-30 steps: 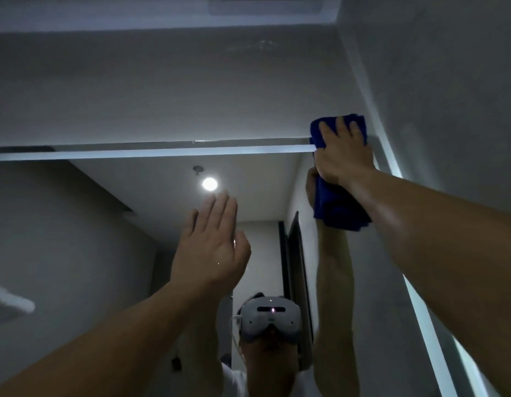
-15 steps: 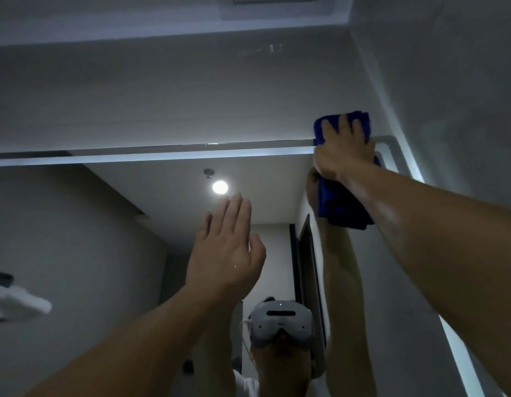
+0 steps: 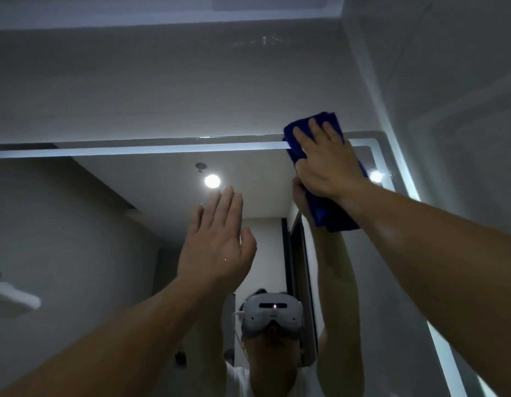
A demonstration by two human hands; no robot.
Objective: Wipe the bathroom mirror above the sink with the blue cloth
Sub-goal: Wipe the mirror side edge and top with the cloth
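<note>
The right hand (image 3: pixel 328 164) presses the blue cloth (image 3: pixel 330 217) flat under spread fingers at the upper right of the frame, over the lit top edge of the mirror (image 3: pixel 91 224). With no pinch on it, the hanging fold could slip free and drop. The left hand (image 3: pixel 217 245), fingers straight and together at centre, may smudge the glass if it touches, though I cannot tell whether it does. No container shows.

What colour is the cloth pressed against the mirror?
Plain dark blue, no pattern: the folded cloth under the right hand, head view.
</note>
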